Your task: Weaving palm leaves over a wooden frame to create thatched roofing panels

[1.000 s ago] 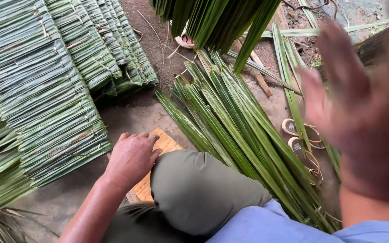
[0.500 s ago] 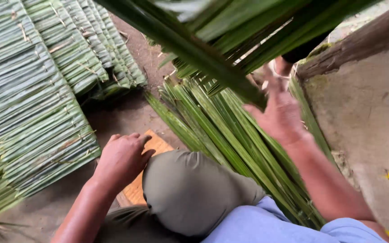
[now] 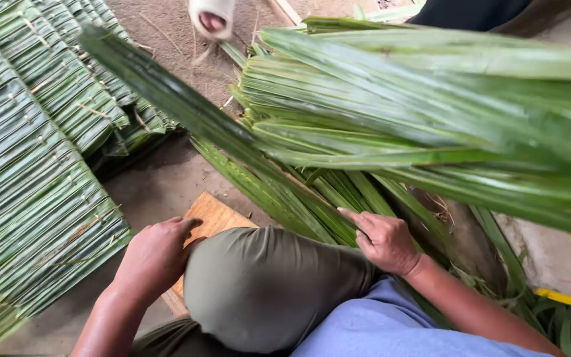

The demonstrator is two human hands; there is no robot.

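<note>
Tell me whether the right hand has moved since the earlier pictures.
Yes. The right hand has come down from in front of the camera and now rests on the green leaves beside the bent knee, which stays put.

The near palm leaves (image 3: pixel 431 112) are blurred and run off the right edge. The knee (image 3: pixel 266 284) covers most of the wooden board (image 3: pixel 213 215). The woven leaf panels (image 3: pixel 28 165) are cut by the left edge, and the white object (image 3: pixel 211 16) by the top.
</note>
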